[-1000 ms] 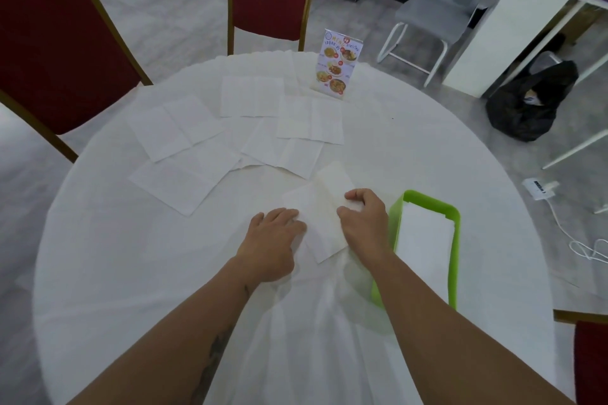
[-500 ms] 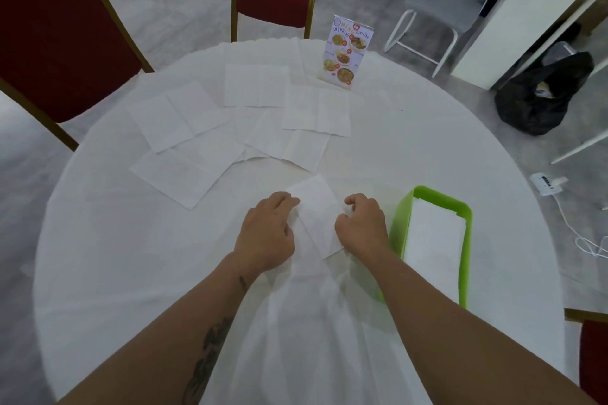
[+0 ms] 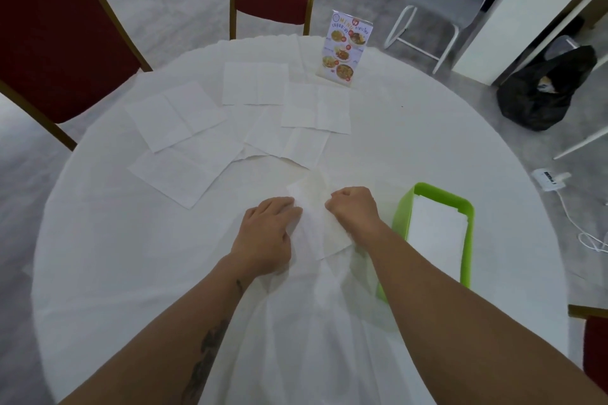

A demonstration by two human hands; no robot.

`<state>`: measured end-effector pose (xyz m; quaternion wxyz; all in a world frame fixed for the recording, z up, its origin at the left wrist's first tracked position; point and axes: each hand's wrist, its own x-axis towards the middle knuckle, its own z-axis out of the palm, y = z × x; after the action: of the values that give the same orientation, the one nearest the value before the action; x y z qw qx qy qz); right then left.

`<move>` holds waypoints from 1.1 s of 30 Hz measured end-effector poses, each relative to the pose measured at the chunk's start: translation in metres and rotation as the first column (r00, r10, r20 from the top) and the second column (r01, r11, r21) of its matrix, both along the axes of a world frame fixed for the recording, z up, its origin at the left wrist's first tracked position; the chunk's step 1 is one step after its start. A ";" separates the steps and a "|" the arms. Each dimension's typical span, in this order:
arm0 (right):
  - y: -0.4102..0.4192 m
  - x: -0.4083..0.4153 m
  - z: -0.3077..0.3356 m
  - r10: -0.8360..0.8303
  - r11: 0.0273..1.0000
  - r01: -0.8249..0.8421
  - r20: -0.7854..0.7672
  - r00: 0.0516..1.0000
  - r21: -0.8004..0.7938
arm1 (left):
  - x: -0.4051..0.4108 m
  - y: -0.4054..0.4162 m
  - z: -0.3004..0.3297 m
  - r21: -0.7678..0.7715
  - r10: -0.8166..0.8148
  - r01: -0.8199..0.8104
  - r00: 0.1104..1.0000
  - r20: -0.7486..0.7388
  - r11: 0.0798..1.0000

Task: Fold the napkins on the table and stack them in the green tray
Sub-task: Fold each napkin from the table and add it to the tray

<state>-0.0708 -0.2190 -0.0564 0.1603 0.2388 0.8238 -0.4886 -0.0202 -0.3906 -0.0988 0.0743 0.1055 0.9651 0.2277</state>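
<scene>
A white napkin [image 3: 317, 223] lies folded into a narrow strip on the white round table [image 3: 131, 256] in front of me. My left hand [image 3: 268, 233] lies flat with its fingertips pressing the strip's left edge. My right hand [image 3: 353, 210] is curled into a fist, knuckles down on the strip's right edge. Just to the right stands the green tray [image 3: 403, 210], with folded white napkins [image 3: 434, 240] stacked inside. Several unfolded napkins [image 3: 174, 117] lie spread over the far half of the table.
A menu stand [image 3: 343, 49] is upright at the table's far edge. Red chairs [image 3: 49, 26] stand at the left and behind the table. A black bag [image 3: 543, 89] and a power strip [image 3: 547, 178] lie on the floor to the right.
The napkin under my hands has been folded narrower, and both hands have drawn closer together on it. The view has shifted slightly.
</scene>
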 end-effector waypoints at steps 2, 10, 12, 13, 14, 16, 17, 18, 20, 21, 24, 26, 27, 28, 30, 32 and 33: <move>0.006 0.009 0.009 0.025 1.000 -0.025 -0.047 0.999 0.002 | 0.002 0.004 0.003 0.065 0.018 -0.018 1.000 0.002 0.998; 0.078 0.053 0.059 -0.163 0.987 0.159 -0.224 0.961 -0.036 | 0.011 0.073 0.041 0.496 0.105 -0.077 0.994 -0.027 0.865; 0.105 0.065 0.065 -0.234 0.971 0.237 -0.233 0.944 -0.017 | 0.012 0.098 0.056 0.594 0.107 -0.109 0.994 0.038 0.797; 0.116 0.071 0.066 -0.257 0.965 0.263 -0.225 0.940 -0.003 | 0.013 0.109 0.062 0.618 0.095 -0.111 0.994 0.059 0.779; 0.126 0.078 0.065 -0.275 0.959 0.283 -0.212 0.938 0.009 | 0.015 0.119 0.067 0.627 0.075 -0.105 0.994 0.075 0.772; 0.140 0.089 0.063 -0.290 0.951 0.304 -0.193 0.937 0.049 | 0.019 0.135 0.075 0.610 0.032 -0.089 0.994 0.104 0.787; 0.144 0.093 0.061 -0.281 0.950 0.300 -0.181 0.942 0.087 | 0.022 0.141 0.077 0.583 0.013 -0.078 0.993 0.115 0.809; 0.147 0.095 0.061 -0.267 0.949 0.289 -0.165 0.949 0.125 | 0.025 0.145 0.077 0.547 -0.009 -0.055 0.993 0.114 0.835; 0.151 0.098 0.061 -0.231 0.951 0.253 -0.134 0.964 0.179 | 0.031 0.149 0.078 0.459 -0.057 0.004 0.993 0.100 0.888; 0.152 0.097 0.062 -0.207 0.953 0.228 -0.121 0.971 0.198 | 0.034 0.151 0.079 0.431 -0.072 0.023 0.993 0.096 0.902; 0.154 0.095 0.064 -0.133 0.956 0.155 -0.104 0.986 0.247 | 0.040 0.152 0.080 0.369 -0.103 0.073 0.993 0.062 0.927; 0.154 0.094 0.067 -0.083 0.953 0.103 -0.080 0.993 0.286 | 0.044 0.153 0.081 0.339 -0.135 0.117 0.990 0.028 0.934; 0.153 0.094 0.069 -0.057 0.943 0.074 -0.064 0.996 0.324 | 0.045 0.153 0.082 0.330 -0.151 0.137 0.988 0.016 0.934; 0.152 0.096 0.071 -0.029 0.923 0.048 -0.055 0.998 0.381 | 0.047 0.154 0.082 0.326 -0.162 0.149 0.987 0.013 0.934; 0.147 0.100 0.073 0.021 0.850 0.020 -0.071 0.997 0.526 | 0.051 0.154 0.081 0.318 -0.164 0.150 0.986 0.019 0.936; 0.142 0.108 0.071 0.083 0.764 0.005 -0.107 0.991 0.645 | 0.053 0.154 0.077 0.313 -0.160 0.147 0.987 0.017 0.938; 0.141 0.112 0.066 0.140 0.724 -0.020 -0.119 0.983 0.690 | 0.055 0.153 0.076 0.307 -0.161 0.148 0.987 0.015 0.940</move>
<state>0.0408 -0.0781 0.0098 0.0142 0.2047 0.9655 -0.1604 0.0345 -0.2372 -0.0231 0.0942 0.1864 0.9055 0.3694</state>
